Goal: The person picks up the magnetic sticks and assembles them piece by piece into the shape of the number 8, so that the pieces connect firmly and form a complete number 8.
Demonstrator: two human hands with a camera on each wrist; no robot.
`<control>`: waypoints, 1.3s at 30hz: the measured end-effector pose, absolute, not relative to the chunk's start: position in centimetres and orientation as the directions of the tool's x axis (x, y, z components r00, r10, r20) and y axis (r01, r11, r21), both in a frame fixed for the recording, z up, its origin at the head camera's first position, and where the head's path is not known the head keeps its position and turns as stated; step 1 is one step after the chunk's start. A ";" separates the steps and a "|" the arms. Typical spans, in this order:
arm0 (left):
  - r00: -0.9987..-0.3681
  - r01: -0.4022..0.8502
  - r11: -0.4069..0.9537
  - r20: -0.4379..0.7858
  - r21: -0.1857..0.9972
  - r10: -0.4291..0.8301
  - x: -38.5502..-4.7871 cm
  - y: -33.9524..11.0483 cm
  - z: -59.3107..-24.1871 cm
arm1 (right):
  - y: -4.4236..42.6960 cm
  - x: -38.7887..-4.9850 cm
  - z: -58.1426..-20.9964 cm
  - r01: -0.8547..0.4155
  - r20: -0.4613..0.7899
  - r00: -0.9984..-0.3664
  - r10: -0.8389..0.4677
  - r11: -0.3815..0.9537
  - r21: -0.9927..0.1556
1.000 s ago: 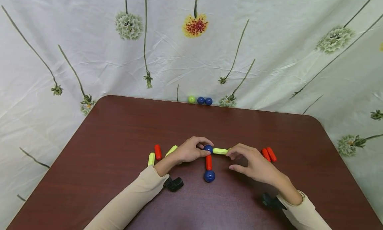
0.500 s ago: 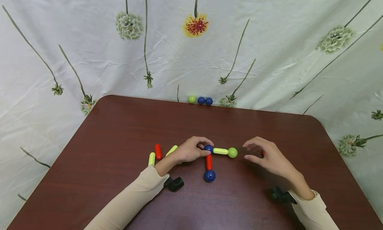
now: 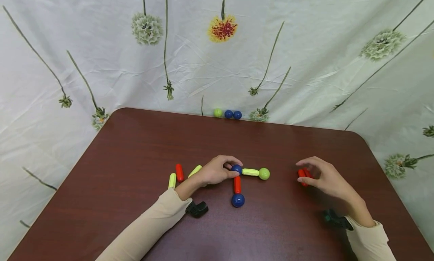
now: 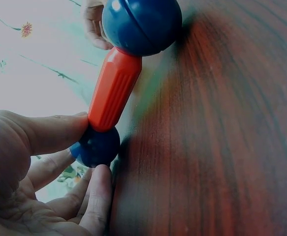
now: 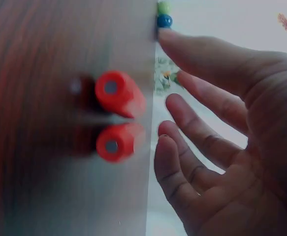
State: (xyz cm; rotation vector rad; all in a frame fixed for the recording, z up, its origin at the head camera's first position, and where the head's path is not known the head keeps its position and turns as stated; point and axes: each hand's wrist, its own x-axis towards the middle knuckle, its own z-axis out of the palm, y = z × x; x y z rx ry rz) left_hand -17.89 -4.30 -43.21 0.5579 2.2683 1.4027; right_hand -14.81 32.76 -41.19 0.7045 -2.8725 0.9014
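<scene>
My left hand (image 3: 218,171) pinches a blue ball (image 4: 98,146) between thumb and fingers. From that ball a red magnetic rod (image 3: 237,185) runs toward me to a second blue ball (image 3: 238,200). A yellow-green rod (image 3: 250,172) extends right from the held ball and ends at a green ball (image 3: 264,174). Over on the right, my right hand (image 3: 327,178) hovers around two loose red rods (image 5: 114,142), its fingers spread and apart from them. In the right wrist view the rods lie side by side, metal tips facing the camera.
Left of my left wrist lie a loose red rod (image 3: 179,172) and two yellow-green rods (image 3: 172,180), one partly behind the hand. A green ball (image 3: 217,112) and two blue balls (image 3: 233,114) sit along the table's (image 3: 152,132) far edge, against a flowered cloth (image 3: 186,65).
My right hand has let go of the green ball and moved right to the two red rods. The left hand stays on the blue ball.
</scene>
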 end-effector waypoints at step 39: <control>-0.835 0.118 0.414 -0.135 0.903 0.534 -17.9 -4.3 -43.2 | 33.5 -14.8 -40.8 -0.377 0.010 -0.910 -0.415 0.816 -0.438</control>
